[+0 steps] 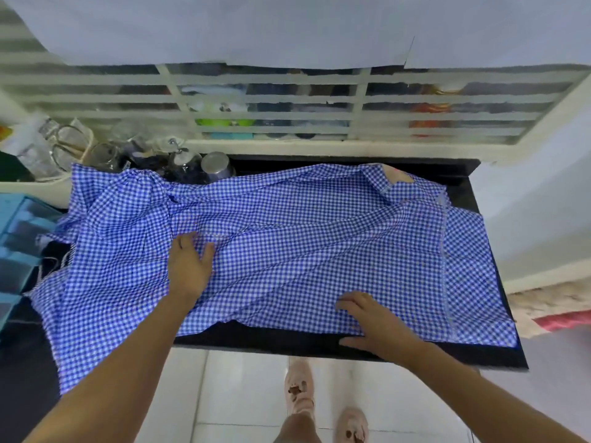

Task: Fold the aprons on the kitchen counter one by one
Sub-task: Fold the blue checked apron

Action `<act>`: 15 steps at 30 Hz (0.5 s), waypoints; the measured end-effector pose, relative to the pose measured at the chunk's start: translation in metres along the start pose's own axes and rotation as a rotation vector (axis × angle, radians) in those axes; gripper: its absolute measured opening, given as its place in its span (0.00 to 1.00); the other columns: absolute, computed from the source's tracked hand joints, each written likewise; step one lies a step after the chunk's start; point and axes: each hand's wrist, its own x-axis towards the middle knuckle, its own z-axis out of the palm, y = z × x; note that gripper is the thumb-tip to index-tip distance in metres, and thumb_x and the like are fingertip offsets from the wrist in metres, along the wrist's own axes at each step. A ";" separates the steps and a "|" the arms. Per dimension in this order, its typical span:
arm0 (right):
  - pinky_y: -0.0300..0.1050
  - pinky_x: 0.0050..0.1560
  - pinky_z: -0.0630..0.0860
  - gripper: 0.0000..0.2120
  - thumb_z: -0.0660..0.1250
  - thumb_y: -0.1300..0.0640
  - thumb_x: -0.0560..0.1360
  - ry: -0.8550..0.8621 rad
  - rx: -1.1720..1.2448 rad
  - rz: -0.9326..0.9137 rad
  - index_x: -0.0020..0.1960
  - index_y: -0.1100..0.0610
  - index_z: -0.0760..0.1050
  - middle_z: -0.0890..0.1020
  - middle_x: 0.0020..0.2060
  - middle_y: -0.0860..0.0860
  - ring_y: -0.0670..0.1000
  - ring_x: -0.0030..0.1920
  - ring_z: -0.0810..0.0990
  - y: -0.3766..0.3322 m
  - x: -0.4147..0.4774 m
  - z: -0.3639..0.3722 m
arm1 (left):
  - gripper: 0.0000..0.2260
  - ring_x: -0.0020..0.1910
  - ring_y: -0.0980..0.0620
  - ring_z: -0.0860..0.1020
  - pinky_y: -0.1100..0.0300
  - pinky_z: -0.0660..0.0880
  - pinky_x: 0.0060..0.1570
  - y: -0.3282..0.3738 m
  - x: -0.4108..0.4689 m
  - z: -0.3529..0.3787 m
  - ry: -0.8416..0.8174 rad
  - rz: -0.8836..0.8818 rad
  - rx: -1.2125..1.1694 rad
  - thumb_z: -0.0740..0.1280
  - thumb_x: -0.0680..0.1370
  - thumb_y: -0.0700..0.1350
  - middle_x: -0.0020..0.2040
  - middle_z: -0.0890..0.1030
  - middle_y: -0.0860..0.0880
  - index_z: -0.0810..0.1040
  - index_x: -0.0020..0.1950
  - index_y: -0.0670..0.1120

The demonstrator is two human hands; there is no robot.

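Blue-checked apron (pixel 303 225), spread and wrinkled over the dark bench (pixel 271 340). Its long axis runs left to right across my view, and its left end drapes past the front edge. My left hand (pixel 188 270) lies flat on the cloth left of centre. My right hand (pixel 380 327) lies flat on the near hem, thumb over bare bench. Both are spread and pinch nothing. The right hand is nearer a free edge, so I judge it better placed to lift the hem away from me.
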 end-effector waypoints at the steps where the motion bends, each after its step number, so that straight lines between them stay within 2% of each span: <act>1: 0.43 0.71 0.59 0.26 0.68 0.48 0.75 0.040 -0.053 -0.029 0.71 0.51 0.66 0.67 0.69 0.46 0.48 0.70 0.65 0.001 -0.005 0.013 | 0.13 0.51 0.38 0.76 0.45 0.71 0.53 -0.006 -0.012 -0.008 0.036 0.009 -0.045 0.66 0.79 0.46 0.52 0.77 0.36 0.76 0.55 0.35; 2: 0.45 0.69 0.63 0.25 0.71 0.52 0.73 0.118 -0.112 -0.060 0.68 0.51 0.71 0.71 0.67 0.47 0.50 0.67 0.70 0.001 -0.007 0.024 | 0.10 0.42 0.40 0.77 0.49 0.72 0.45 -0.013 -0.023 -0.015 0.033 -0.001 -0.056 0.66 0.79 0.45 0.42 0.79 0.39 0.77 0.46 0.38; 4: 0.45 0.57 0.76 0.26 0.79 0.57 0.61 0.268 -0.224 -0.099 0.58 0.52 0.79 0.79 0.56 0.48 0.49 0.55 0.80 0.000 -0.004 0.037 | 0.17 0.33 0.42 0.75 0.54 0.66 0.35 -0.028 -0.046 -0.026 0.009 -0.033 0.012 0.64 0.80 0.47 0.29 0.76 0.43 0.75 0.35 0.39; 6: 0.43 0.48 0.80 0.28 0.83 0.60 0.52 0.358 -0.285 -0.102 0.52 0.52 0.81 0.82 0.49 0.47 0.48 0.47 0.83 -0.005 0.000 0.039 | 0.21 0.31 0.43 0.74 0.55 0.61 0.34 -0.039 -0.069 -0.035 0.026 -0.092 0.031 0.63 0.81 0.47 0.26 0.75 0.43 0.76 0.32 0.36; 8: 0.44 0.45 0.81 0.29 0.82 0.63 0.51 0.388 -0.285 -0.111 0.51 0.54 0.82 0.82 0.48 0.49 0.49 0.45 0.83 -0.011 0.005 0.039 | 0.23 0.32 0.44 0.72 0.56 0.61 0.33 -0.046 -0.088 -0.043 0.054 -0.273 -0.064 0.62 0.81 0.48 0.25 0.73 0.43 0.75 0.30 0.37; 9: 0.45 0.45 0.81 0.28 0.82 0.65 0.52 0.386 -0.279 -0.109 0.51 0.54 0.82 0.82 0.48 0.49 0.50 0.45 0.83 -0.012 0.006 0.039 | 0.23 0.31 0.45 0.72 0.57 0.62 0.31 -0.049 -0.095 -0.045 0.054 -0.419 -0.186 0.62 0.81 0.49 0.25 0.72 0.44 0.74 0.29 0.38; 11: 0.47 0.47 0.80 0.22 0.78 0.68 0.59 0.378 -0.250 -0.111 0.52 0.56 0.81 0.81 0.49 0.51 0.53 0.48 0.81 -0.014 0.009 0.037 | 0.22 0.25 0.49 0.71 0.65 0.64 0.21 -0.057 -0.108 -0.044 -0.044 -0.758 -0.535 0.61 0.80 0.55 0.28 0.72 0.45 0.72 0.32 0.41; 12: 0.49 0.49 0.79 0.19 0.74 0.70 0.63 0.357 -0.221 -0.108 0.52 0.58 0.80 0.80 0.49 0.52 0.55 0.49 0.80 -0.015 0.009 0.035 | 0.22 0.24 0.52 0.72 0.68 0.66 0.21 -0.061 -0.114 -0.043 -0.109 -0.893 -0.706 0.60 0.80 0.58 0.32 0.74 0.45 0.73 0.38 0.41; 13: 0.50 0.49 0.78 0.16 0.72 0.71 0.65 0.348 -0.202 -0.116 0.51 0.58 0.79 0.80 0.48 0.53 0.56 0.49 0.79 -0.017 0.009 0.035 | 0.22 0.30 0.52 0.76 0.67 0.72 0.26 -0.070 -0.118 -0.041 -0.140 -0.970 -0.839 0.60 0.79 0.60 0.39 0.77 0.44 0.74 0.45 0.40; 14: 0.50 0.46 0.79 0.15 0.71 0.72 0.64 0.364 -0.196 -0.118 0.48 0.58 0.79 0.80 0.46 0.53 0.56 0.46 0.80 -0.017 0.008 0.032 | 0.21 0.39 0.50 0.79 0.63 0.76 0.35 -0.081 -0.118 -0.037 -0.135 -1.006 -0.964 0.60 0.79 0.60 0.46 0.77 0.44 0.73 0.53 0.41; 15: 0.49 0.41 0.79 0.16 0.73 0.72 0.62 0.380 -0.200 -0.127 0.45 0.58 0.79 0.80 0.42 0.52 0.55 0.42 0.80 -0.016 0.007 0.030 | 0.20 0.46 0.50 0.78 0.61 0.77 0.41 -0.090 -0.118 -0.034 -0.092 -1.028 -1.061 0.62 0.79 0.58 0.51 0.77 0.45 0.72 0.59 0.42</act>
